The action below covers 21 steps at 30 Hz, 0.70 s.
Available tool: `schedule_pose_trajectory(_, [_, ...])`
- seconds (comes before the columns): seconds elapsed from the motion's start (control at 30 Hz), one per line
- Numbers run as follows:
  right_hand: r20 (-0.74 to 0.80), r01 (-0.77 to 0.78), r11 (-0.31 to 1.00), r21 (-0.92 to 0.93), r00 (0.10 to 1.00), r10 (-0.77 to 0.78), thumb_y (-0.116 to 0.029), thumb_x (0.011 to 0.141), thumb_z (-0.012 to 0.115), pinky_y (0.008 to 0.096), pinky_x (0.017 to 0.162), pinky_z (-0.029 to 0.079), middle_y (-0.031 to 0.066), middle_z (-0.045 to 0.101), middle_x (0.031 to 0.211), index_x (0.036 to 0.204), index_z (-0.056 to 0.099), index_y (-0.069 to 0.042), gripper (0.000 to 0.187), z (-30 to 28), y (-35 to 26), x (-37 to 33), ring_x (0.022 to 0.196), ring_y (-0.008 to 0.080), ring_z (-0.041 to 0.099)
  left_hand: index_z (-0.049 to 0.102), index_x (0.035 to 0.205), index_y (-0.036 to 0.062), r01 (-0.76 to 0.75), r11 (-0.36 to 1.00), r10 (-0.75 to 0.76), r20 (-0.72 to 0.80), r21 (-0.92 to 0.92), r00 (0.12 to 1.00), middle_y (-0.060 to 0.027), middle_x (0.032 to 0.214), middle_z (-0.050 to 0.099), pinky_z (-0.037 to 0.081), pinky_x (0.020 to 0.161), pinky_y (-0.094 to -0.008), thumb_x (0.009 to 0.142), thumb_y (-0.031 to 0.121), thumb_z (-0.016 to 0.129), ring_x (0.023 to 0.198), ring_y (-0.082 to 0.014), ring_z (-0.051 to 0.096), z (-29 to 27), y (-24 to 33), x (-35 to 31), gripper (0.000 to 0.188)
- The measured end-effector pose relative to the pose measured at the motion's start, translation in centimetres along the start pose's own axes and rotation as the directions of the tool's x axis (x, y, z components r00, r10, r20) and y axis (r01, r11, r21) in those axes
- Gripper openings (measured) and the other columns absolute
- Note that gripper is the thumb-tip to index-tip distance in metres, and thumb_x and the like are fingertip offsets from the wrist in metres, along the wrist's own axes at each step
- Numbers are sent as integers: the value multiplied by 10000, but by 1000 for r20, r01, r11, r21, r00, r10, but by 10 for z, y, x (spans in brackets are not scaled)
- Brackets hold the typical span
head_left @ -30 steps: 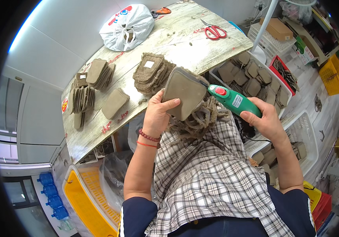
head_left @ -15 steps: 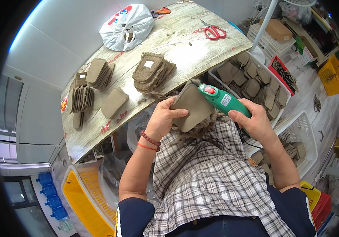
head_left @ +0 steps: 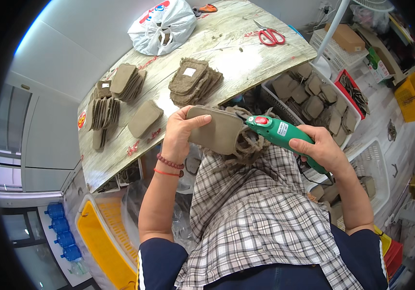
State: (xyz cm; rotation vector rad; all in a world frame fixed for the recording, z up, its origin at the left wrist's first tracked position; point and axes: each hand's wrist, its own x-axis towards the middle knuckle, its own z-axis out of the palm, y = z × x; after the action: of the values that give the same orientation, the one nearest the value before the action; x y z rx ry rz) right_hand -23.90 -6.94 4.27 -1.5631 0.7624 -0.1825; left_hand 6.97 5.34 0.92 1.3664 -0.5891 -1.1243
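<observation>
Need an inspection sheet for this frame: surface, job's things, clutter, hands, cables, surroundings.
Surface: pale wood-grain table, worn, with red marks.
Job's things: flat brown felt-like piece; green handheld power tool, tip at the piece's right edge; frayed fibre trimmings below it.
Clutter: stacks of brown pieces, red scissors, white plastic bag.
Hands: left hand grips the piece; right hand grips the tool.
Cables: nothing seen clearly.
Surroundings: white crate of brown pieces, yellow crate, checked apron on the lap.
</observation>
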Motion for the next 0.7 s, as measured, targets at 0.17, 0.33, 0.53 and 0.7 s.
schedule_pose_trajectory(0.17, [-7,19,998,-56,1000,-20,-377,847,707,234,541,441,6,573,706,1013,646,9,425,4,2,2,606,67,524,654,916,2,45,996,-46,7,82,999,-71,853,697,536,672,-270,781,-2,715,713,-130,655,6,4,-5,149])
schedule_pose_trajectory(0.33, [-1,49,998,-43,999,-49,-348,846,719,229,540,419,2,569,690,1021,647,11,407,9,4,5,600,57,506,663,922,-1,97,989,-107,85,107,991,-61,848,695,531,673,-260,745,-6,750,714,-113,646,13,4,-6,198])
schedule_pose_trajectory(0.53, [18,48,998,-28,999,-47,-341,848,718,230,540,418,6,570,709,1028,645,16,407,15,-1,9,614,58,507,654,911,-7,129,965,-173,186,229,967,-57,830,694,525,670,-247,731,-21,755,699,-116,647,24,13,-11,207])
schedule_pose_trajectory(0.7, [71,62,997,-38,996,-60,-345,852,711,235,543,427,8,566,709,1014,649,18,402,18,-12,16,610,66,512,651,1016,-8,164,933,-257,272,321,927,-69,916,688,525,725,-265,720,-17,762,787,-122,645,27,22,-10,317])
